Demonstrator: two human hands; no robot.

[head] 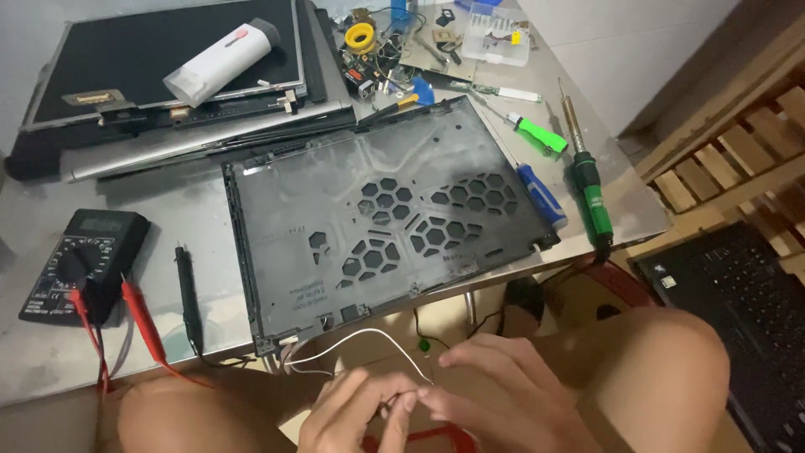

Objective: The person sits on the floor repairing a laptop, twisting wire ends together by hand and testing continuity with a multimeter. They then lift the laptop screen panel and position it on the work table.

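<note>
White tube-shaped pack [220, 60] with red mark and dark cap lies tilted on a dark flat panel [168, 50], far left. Small pale label patch [309, 295] on the near-left part of the black laptop base cover [377, 218], which lies centre on the grey table [193, 210], hexagon vents up, near edge overhanging the table. Clear plastic parts box [495, 32] far centre, yellow tape roll [360, 36] beside a clutter of small parts.

Left hand [356, 415] near centre, below the table edge: fingers curled, thumb and forefinger pinched on a thin white wire [369, 334]. Right hand [495, 390] just beside it, touching fingertip to fingertip; fingers bent, tips closed on the same wire end. Wire loops up from the pinch toward the cover's near-left corner, so it sits between the knees, just near of the table.

Left: black multimeter [80, 264] with red probe [142, 323] and black probe [189, 294] lying beside it. Right of the cover: blue-handled screwdriver [541, 195], green-handled screwdriver [537, 132], green-handled soldering iron [587, 180] at the table's right edge, cord dropping off. Laptop keyboard [746, 310] near right, lower down. Wooden slats [738, 159] far right. Nothing covers the pinch point.
</note>
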